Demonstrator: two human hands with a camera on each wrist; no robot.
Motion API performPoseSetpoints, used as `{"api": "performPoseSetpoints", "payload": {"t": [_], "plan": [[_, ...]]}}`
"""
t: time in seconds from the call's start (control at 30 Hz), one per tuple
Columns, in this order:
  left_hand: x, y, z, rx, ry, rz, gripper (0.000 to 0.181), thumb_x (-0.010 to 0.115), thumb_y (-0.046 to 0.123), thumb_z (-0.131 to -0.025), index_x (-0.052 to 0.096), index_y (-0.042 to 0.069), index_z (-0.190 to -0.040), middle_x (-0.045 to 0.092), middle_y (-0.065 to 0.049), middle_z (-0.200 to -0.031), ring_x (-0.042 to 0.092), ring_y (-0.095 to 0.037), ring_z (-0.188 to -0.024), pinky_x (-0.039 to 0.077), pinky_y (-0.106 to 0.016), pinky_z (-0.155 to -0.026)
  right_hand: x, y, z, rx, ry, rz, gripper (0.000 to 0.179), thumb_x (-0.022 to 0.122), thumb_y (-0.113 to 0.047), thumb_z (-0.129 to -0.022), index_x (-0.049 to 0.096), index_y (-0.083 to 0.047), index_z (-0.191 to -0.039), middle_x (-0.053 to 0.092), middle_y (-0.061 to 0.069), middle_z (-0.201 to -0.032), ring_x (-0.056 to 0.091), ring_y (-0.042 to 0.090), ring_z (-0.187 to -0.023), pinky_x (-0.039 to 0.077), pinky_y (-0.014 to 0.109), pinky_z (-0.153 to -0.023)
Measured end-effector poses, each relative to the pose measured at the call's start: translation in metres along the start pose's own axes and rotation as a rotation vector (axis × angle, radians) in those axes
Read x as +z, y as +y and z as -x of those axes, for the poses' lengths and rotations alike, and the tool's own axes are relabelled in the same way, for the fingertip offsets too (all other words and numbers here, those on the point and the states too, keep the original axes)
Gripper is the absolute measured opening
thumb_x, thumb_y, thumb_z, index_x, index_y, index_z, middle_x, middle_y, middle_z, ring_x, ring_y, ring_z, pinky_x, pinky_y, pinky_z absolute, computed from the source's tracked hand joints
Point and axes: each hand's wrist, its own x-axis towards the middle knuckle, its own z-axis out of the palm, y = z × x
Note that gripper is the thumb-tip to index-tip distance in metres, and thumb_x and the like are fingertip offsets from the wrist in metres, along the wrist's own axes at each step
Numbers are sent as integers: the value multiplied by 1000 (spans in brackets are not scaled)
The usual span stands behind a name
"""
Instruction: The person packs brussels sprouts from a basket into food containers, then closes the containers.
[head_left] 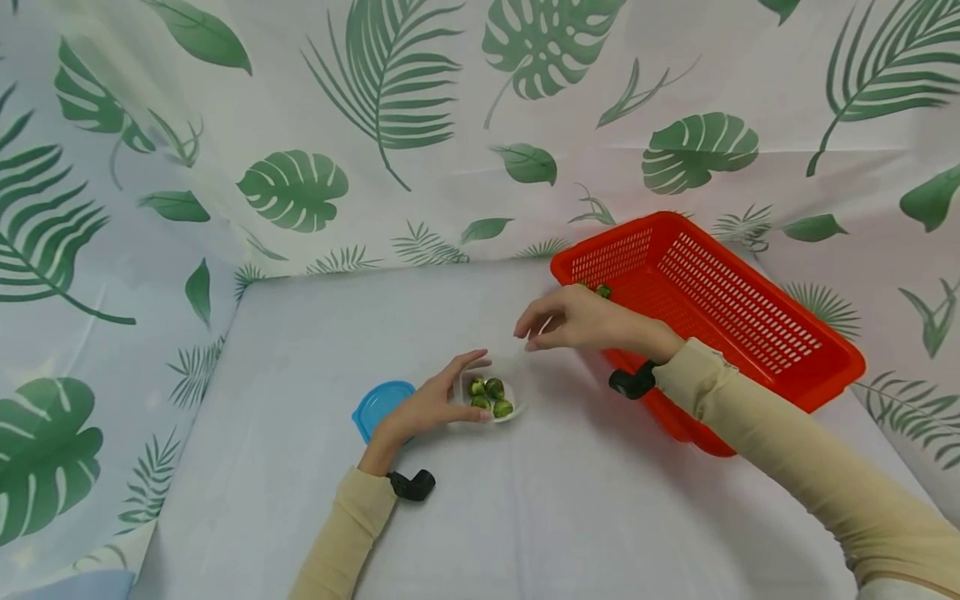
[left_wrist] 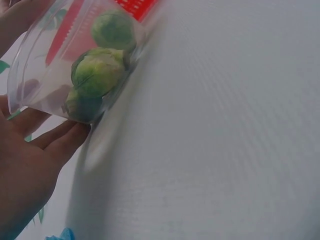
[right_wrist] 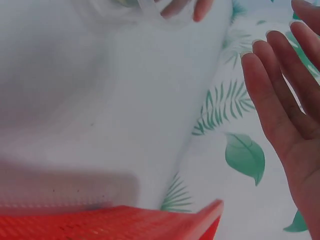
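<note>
A clear plastic container with several Brussels sprouts in it stands on the table in the head view. My left hand holds it from the left, thumb at the near side and fingers round the far side. To the right of the container, my right hand hovers in the air with nothing in its fingers. The right wrist view shows those fingers extended and spread a little. A bit of green, like another sprout, shows in the red basket just past the right hand.
The slotted red basket sits at the right of the table, under the right forearm. A round blue lid lies left of the container, partly covered by the left hand. White cloth with green leaf prints hangs behind the table and at its sides.
</note>
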Motion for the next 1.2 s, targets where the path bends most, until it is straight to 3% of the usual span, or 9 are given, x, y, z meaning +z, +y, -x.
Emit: {"api": "performPoseSetpoints", "payload": {"t": [0.37, 0.6, 0.83, 1.03, 1.2], "plan": [[0, -2, 1, 14, 11, -1, 96, 82, 36, -89, 23, 29, -165, 38, 10, -163, 22, -20, -157, 23, -59, -125, -17, 6, 13, 37, 87, 27, 17, 78, -18, -93, 78, -17, -111, 76, 2, -107, 71, 14, -97, 59, 29, -90], [0, -2, 1, 32, 7, -11, 95, 81, 36, -90, 22, 29, -165, 37, 10, -164, 20, -20, -158, 23, -58, -125, -32, 10, 23, 62, 168, 84, 19, 78, -17, -93, 79, -18, -112, 76, -1, -109, 71, 15, -100, 57, 23, -90], [3, -4, 1, 42, -6, -18, 95, 81, 37, -90, 23, 29, -165, 37, 12, -163, 22, -20, -157, 25, -58, -124, -38, 18, 41, 128, 225, 104, 18, 78, -16, -93, 79, -20, -110, 77, -3, -104, 69, 15, -97, 56, 21, -87], [1, -3, 2, 49, 1, -7, 95, 81, 34, -91, 22, 29, -165, 37, 12, -163, 19, -20, -158, 23, -58, -124, -43, 26, 43, 155, 254, 121, 15, 78, -21, -93, 79, -24, -108, 77, -4, -104, 66, 16, -96, 56, 24, -82], [0, -4, 3, 59, -12, -2, 95, 80, 34, -91, 21, 28, -165, 36, 12, -164, 22, -18, -157, 23, -57, -125, -45, 37, 47, 242, 260, 101, 20, 77, -23, -95, 79, -24, -114, 77, -5, -106, 67, 18, -98, 56, 29, -83]]}}
